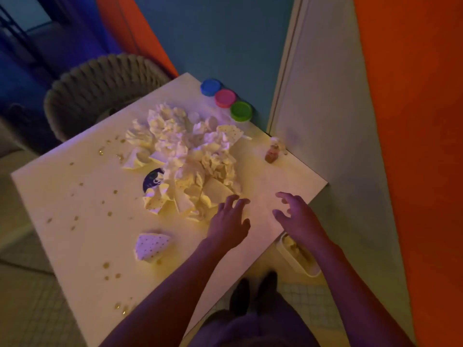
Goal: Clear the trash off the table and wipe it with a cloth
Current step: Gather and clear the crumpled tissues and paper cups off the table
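The table (82, 221) is white, washed yellow and violet by the light, and speckled with small amber drops (106, 265). The heap of crumpled napkins (185, 161) is cream-white; some bear fine dots, as does the folded napkin (151, 245) lying apart. A dark blue disc (151, 180) peeks from under the heap. Three tub lids are blue (211, 86), pink (225, 97) and green (241, 110). The small bottle (271, 152) is brownish-orange.

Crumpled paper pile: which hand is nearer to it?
Left. The left hand has its fingertips at the edge of the crumpled paper pile; the right hand hovers farther off, over bare table.
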